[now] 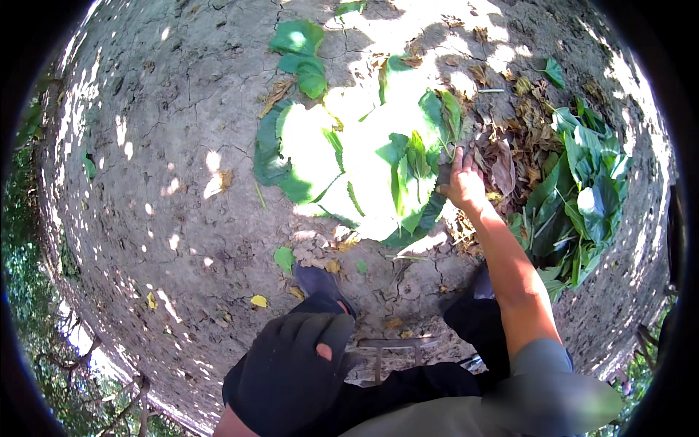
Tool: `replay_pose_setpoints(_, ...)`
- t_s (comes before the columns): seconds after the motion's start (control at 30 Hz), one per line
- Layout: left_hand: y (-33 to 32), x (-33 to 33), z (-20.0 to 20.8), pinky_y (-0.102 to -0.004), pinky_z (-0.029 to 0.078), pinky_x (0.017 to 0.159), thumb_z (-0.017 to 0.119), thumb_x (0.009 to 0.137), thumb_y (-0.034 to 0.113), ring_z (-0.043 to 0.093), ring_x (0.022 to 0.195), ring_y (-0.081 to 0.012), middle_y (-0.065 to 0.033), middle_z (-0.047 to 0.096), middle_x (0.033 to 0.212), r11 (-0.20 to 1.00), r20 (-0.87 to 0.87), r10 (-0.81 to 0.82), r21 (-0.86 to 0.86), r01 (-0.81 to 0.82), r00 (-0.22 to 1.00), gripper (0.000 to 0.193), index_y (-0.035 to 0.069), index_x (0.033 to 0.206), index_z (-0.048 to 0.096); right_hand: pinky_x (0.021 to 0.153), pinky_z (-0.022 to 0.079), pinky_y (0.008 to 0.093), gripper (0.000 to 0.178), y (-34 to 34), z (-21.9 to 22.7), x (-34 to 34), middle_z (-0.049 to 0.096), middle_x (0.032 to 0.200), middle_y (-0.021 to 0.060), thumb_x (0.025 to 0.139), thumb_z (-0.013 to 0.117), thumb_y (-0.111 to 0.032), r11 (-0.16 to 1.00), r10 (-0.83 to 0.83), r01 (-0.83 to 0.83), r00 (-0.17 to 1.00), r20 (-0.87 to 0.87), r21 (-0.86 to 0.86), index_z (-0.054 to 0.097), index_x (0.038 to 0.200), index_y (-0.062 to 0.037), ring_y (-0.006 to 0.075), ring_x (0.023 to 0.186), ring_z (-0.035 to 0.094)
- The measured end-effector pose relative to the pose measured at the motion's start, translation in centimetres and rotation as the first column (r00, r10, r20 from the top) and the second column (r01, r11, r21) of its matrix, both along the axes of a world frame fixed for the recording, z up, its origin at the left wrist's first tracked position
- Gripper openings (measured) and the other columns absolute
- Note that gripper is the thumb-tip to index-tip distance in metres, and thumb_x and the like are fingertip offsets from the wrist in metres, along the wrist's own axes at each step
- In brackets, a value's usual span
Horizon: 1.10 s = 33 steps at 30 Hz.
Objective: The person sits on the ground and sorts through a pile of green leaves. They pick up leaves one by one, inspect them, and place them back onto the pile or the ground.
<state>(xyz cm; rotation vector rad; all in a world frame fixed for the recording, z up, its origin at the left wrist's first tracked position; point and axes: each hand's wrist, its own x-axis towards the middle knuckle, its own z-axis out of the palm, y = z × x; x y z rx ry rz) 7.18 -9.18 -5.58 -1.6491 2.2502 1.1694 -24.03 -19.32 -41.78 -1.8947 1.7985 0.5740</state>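
A layered stack of large green leaves [349, 175] lies on the ground before me, its middle washed out by sunlight. At the stack's right edge is my bare right hand [466, 182], its fingers stretched out and somewhat apart. The fingertips are close to a leaf stem; whether they touch it I cannot tell. My left hand [302, 364], in a black glove with a hole showing skin, rests over my left knee with fingers extended and nothing visible in them. To the right of my right arm lies a heap of green leaves [582, 197].
Dry brown leaves [535, 135] litter the ground between stack and heap. A few green leaves [300, 54] lie beyond the stack. Near me are my shoes [320, 282], a yellow leaf [259, 300] and a metal bar frame [397, 342]. Cracked soil [145, 167] spreads around.
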Motion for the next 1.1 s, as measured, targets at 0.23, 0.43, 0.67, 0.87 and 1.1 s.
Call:
replay_pose_setpoints(0.23,-7.6,0.0,-8.5,-0.0463,0.049,0.089,0.063,0.091,0.034,0.06,0.106,-0.0382,-0.019,0.062,0.116,0.987,-0.028,0.03,0.161,-0.025,0.999,0.044,0.007,0.126,0.056,0.112,0.031,0.0498,0.121,0.4,-1.0,-1.0,0.021,0.15,0.0379,0.069,0.083,-0.044,0.994,-0.105,0.105,0.988,0.112,0.003,0.01,0.151,0.0057,0.049,0.137,0.03)
replay_pose_setpoints(0.43,-15.5,5.5,-28.6,-0.0462,0.047,0.097,0.062,0.089,0.028,0.057,0.112,-0.0393,-0.0233,0.06,0.12,0.859,-0.003,0.342,-0.405,-0.314,0.94,0.045,0.002,0.126,0.056,0.114,0.028,0.0509,0.123,-0.2,-0.3,0.2,0.019,0.151,0.0362,0.069,0.084,-0.043,0.992,-0.125,0.121,0.985,0.115,0.041,0.007,0.152,0.0047,0.0482,0.139,0.026)
replay_pose_setpoints(0.67,-28.0,3.0,-35.0,-0.042,0.04,0.107,0.06,0.09,0.037,0.044,0.132,-0.037,-0.024,0.05,0.138,0.876,0.238,0.303,-0.451,-0.171,0.923,0.044,0.009,0.124,0.064,0.114,0.026,0.0521,0.123,-0.2,-0.7,-0.3,0.019,0.15,0.0367,0.069,0.084,-0.041,0.987,-0.155,0.149,0.978,0.141,0.055,0.006,0.151,0.0059,0.0494,0.139,0.024)
replay_pose_setpoints(0.87,-33.2,2.4,-37.3,-0.0428,0.038,0.11,0.057,0.09,0.044,0.037,0.138,-0.0375,-0.0256,0.042,0.146,0.904,0.321,0.397,-0.3,-0.305,0.86,0.054,0.01,0.132,0.058,0.111,0.03,0.0547,0.123,-0.2,-0.9,-0.2,0.017,0.149,0.0402,0.068,0.084,-0.04,0.992,-0.122,0.116,0.982,0.142,0.047,0.007,0.15,0.0092,0.0516,0.137,0.028)
replay_pose_setpoints(1.1,-33.4,2.7,-37.4,-0.0423,0.04,0.107,0.054,0.092,0.04,0.05,0.126,-0.0373,-0.0255,0.052,0.134,0.986,0.356,0.164,-0.08,-0.145,0.92,0.052,-0.002,0.122,0.06,0.112,0.029,0.0543,0.12,-0.4,-0.8,-0.1,0.018,0.148,0.0408,0.068,0.083,-0.033,0.988,-0.145,0.137,0.979,0.14,0.065,0.005,0.149,0.0099,0.0532,0.135,0.029)
